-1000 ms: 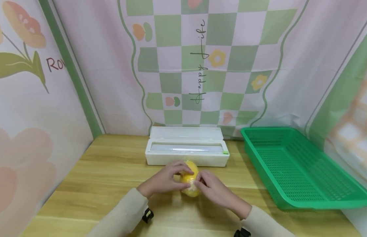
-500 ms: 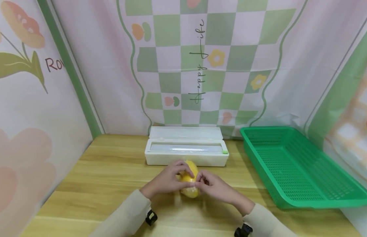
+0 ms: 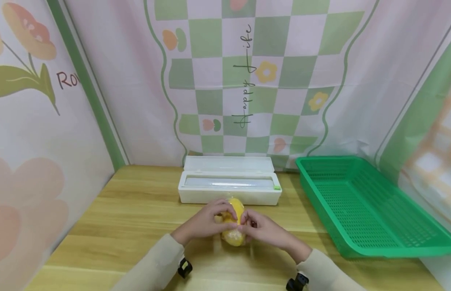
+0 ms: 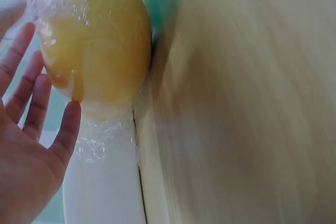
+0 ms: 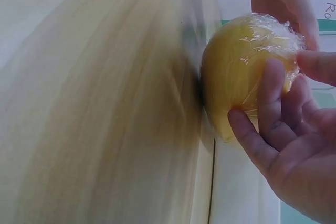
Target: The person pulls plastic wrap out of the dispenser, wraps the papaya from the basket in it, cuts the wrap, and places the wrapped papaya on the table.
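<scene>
A yellow oval fruit (image 3: 235,239) wrapped in crinkled, shiny cling film (image 5: 265,27) rests on the table between both hands. My left hand (image 3: 208,220) curves over its left side, and the thumb lies across the front. In the left wrist view, spread fingertips (image 4: 73,111) of that hand touch the fruit (image 4: 105,40). My right hand (image 3: 263,228) is at the right side, thumb and forefinger pinching the film close to the left thumb. Other fingers of the right hand (image 5: 294,145) touch the fruit's side in the right wrist view.
Just behind the fruit stands a white cling film dispenser box (image 3: 229,197), its lid (image 3: 229,163) raised and a roll visible inside. A green perforated plastic basket (image 3: 341,238) sits at the right. Printed curtains (image 3: 210,72) close off the back and sides of the wooden table (image 3: 119,218).
Both thumbs have come together over the film at the front of the fruit. The fruit has shifted slightly toward me. Box and basket stay where they were.
</scene>
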A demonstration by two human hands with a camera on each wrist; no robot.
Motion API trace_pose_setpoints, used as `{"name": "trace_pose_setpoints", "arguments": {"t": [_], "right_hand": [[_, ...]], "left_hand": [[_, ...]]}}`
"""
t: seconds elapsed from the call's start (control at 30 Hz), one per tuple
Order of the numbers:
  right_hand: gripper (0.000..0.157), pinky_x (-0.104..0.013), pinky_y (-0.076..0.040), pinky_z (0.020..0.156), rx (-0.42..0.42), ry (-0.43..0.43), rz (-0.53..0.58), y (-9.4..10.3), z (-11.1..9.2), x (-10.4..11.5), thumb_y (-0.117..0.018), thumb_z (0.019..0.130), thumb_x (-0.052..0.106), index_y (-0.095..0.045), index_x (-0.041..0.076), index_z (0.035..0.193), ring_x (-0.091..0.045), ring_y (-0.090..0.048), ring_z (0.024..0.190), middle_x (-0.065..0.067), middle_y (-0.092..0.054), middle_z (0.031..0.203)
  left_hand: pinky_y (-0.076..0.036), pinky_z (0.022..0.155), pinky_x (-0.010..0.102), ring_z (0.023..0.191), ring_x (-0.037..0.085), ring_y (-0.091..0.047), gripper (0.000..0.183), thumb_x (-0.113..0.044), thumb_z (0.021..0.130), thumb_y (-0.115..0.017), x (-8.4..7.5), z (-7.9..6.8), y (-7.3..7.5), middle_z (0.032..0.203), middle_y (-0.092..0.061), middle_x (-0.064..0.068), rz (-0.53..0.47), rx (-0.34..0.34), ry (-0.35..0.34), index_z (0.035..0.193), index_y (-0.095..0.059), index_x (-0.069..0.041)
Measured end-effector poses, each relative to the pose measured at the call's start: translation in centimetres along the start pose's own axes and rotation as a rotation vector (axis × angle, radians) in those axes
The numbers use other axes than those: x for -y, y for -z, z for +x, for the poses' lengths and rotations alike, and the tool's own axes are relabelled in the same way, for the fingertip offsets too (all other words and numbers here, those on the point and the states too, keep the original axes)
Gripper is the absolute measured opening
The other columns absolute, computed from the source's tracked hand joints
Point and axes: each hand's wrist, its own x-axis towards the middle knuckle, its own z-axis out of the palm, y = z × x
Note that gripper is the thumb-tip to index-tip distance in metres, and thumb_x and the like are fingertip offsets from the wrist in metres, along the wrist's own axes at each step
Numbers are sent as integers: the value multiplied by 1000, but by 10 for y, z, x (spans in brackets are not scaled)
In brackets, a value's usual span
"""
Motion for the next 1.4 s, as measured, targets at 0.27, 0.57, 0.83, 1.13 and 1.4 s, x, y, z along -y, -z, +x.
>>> {"name": "trace_pose_setpoints", "arguments": {"t": [0.27,0.57,0.83,1.13,1.4], "right_hand": [[18,-35,-55,72,75,44,-7,8,0,-4,-58,103,23,-54,7,109,-23,-62,79,-9,-57,86],[45,-28,-54,76,180,137,-49,19,0,-7,-82,84,8,-50,7,116,-22,-59,83,-17,-55,91],[41,-30,-55,76,97,171,-259,19,4,-8,-84,83,16,-53,20,110,-14,-58,79,-2,-59,86],[28,-26,-52,68,97,190,-209,18,3,-10,-75,92,35,-55,22,108,-11,-54,76,-1,-56,85],[20,-22,-42,55,3,160,-239,10,2,-5,-66,97,39,-57,21,98,-5,-47,65,7,-52,75]], "left_hand": [[-45,98,36,111,11,-52,7,-29,92,-75,1,-1,0,114,-61,-5,-20,19,-10,93,-70,-23],[-38,109,43,128,14,-44,29,-25,87,-81,2,-9,17,135,-53,-6,12,173,34,115,-73,-26],[-36,111,41,130,13,-41,35,-30,82,-84,5,-8,15,135,-52,-7,54,177,9,114,-71,-28],[-39,109,42,127,13,-44,32,-33,83,-84,4,-8,13,133,-51,-6,40,153,0,113,-72,-28],[-45,101,34,116,9,-50,28,-37,86,-80,1,-5,8,118,-58,-11,13,80,44,106,-65,-24]]}}
